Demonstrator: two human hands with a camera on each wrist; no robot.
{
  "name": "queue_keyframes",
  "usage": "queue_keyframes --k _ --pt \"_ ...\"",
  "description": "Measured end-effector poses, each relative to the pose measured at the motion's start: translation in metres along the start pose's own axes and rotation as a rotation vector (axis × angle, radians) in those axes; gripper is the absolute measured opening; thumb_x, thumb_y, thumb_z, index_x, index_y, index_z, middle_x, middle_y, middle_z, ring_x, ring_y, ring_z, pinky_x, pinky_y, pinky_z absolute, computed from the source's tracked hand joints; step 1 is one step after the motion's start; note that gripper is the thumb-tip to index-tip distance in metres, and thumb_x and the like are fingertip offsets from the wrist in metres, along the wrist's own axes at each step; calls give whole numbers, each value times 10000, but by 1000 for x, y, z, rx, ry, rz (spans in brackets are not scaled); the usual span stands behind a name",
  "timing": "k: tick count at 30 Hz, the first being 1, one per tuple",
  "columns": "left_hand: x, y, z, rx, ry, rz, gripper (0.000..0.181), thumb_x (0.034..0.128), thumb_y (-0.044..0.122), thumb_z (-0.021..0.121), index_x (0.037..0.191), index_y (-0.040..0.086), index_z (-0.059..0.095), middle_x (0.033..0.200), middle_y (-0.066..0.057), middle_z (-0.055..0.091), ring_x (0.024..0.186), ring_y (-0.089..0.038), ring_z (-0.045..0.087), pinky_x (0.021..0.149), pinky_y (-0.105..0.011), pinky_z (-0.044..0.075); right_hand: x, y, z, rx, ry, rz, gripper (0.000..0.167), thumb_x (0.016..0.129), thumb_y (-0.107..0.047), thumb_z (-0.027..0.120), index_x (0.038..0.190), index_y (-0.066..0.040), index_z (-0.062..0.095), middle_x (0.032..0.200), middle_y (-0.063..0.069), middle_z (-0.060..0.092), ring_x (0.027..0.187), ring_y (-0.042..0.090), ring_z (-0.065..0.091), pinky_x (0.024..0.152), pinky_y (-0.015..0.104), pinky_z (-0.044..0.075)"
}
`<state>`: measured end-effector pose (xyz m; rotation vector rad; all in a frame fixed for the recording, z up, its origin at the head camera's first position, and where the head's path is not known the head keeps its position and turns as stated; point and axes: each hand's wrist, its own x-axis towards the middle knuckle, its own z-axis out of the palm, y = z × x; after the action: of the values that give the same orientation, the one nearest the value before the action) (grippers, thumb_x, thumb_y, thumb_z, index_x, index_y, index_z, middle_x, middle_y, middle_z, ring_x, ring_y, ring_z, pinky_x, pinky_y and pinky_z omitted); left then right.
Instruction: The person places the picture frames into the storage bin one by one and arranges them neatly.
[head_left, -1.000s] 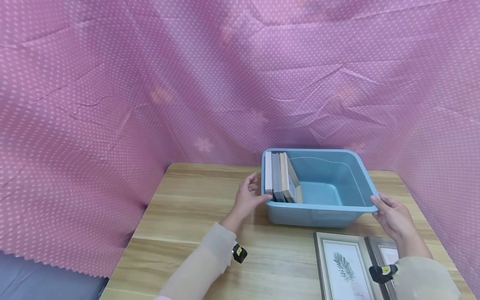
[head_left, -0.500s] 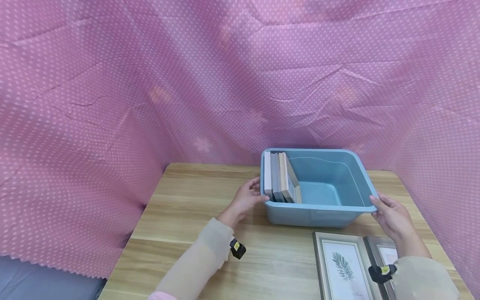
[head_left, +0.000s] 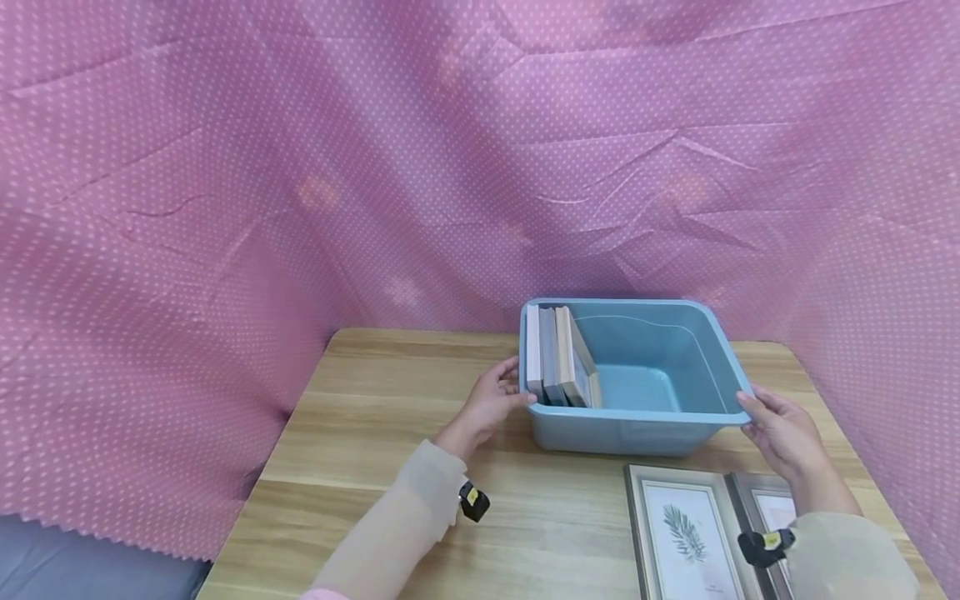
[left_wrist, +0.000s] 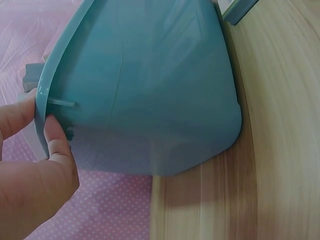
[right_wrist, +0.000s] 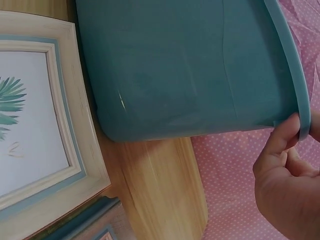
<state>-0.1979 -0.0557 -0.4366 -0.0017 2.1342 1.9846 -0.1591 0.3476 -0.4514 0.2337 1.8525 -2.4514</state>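
Observation:
A blue plastic tub (head_left: pixel 615 429) sits on the wooden table, with several picture frames (head_left: pixel 553 354) standing on edge along its left inner wall. My left hand (head_left: pixel 487 408) grips the tub's left front rim; in the left wrist view the rim (left_wrist: pixel 44 90) lies between thumb and finger. At the opposite corner my right hand (head_left: pixel 787 433) pinches the rim, thumb on top, and the right wrist view shows the fingers (right_wrist: pixel 282 132) against the rim's underside. Nearer to me, a picture frame with a leaf print (head_left: pixel 684 533) lies flat beside a darker frame (head_left: pixel 738 492), partly hidden by my right arm.
The wooden table (head_left: pixel 390 400) extends left of the tub and toward me. Pink dotted cloth (head_left: pixel 420 167) hangs behind and on both sides, close to the tub's back. Each wrist wears a small black camera (head_left: pixel 472 500).
My left hand has closed in on the tub's left front rim, its fingers now against the outer side. The tub has shifted very slightly left; the right hand keeps its hold.

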Motion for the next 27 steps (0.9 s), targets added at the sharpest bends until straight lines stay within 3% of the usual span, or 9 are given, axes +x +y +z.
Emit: queue_keyframes --k 3,5,12,15,18,21,24,27 --pt "-2 1 0 0 1 -2 724 795 -48 711 1436 60 393 1329 -156 464 1103 -282 554 898 -309 509 -2 0 2 -88 12 -3 573 918 -159 641 1413 -12 393 946 -172 633 846 4 612 704 139 517" --pt "-2 -2 -1 1 5 4 718 794 -50 711 1432 61 401 1323 -150 468 1095 -272 559 893 -302 511 -4 -1 3 -181 27 0 757 929 -198 629 1442 124 176 942 -188 609 843 -17 603 707 132 516" --pt "-5 -3 0 -8 2 17 721 781 -77 704 1425 38 402 1293 -160 477 1089 -296 562 882 -294 516 -10 -3 -4 -593 48 -50 760 960 -368 543 1452 99 198 956 -131 527 800 -74 562 702 193 549" --pt "-3 -6 1 -12 -3 26 722 777 -90 699 1423 21 398 1281 -172 475 1087 -314 561 874 -297 521 -12 -5 -10 -639 22 -71 736 982 -380 490 1466 74 172 1076 63 566 812 -91 555 704 217 557" --pt "-3 -7 1 -14 -4 25 727 774 -89 702 1424 22 397 1280 -172 474 1090 -321 558 870 -293 523 -16 -8 -17 -705 8 -93 720 1001 -392 430 1469 75 143 1242 318 461 836 -98 531 698 203 551" --pt "-3 -6 1 -12 -3 25 727 776 -83 704 1426 25 396 1287 -176 471 1096 -323 557 873 -296 521 -21 -10 -23 -800 12 -94 729 1006 -421 392 1473 67 119 1332 417 328 986 165 594 767 339 561" --pt "-3 -5 0 -7 -3 22 724 782 -75 704 1428 36 398 1291 -168 471 1099 -313 559 876 -296 520 -25 -9 -29 -901 28 -84 739 1002 -435 398 1482 47 107 1333 442 298 1116 537 444 836 602 475" --pt "-3 -5 -1 -14 -9 25 717 787 -75 701 1428 31 397 1290 -178 465 1106 -323 555 883 -302 517 -27 -3 -35 -993 57 -117 736 993 -403 451 1469 69 147 1295 482 294 1107 662 349 804 733 385"
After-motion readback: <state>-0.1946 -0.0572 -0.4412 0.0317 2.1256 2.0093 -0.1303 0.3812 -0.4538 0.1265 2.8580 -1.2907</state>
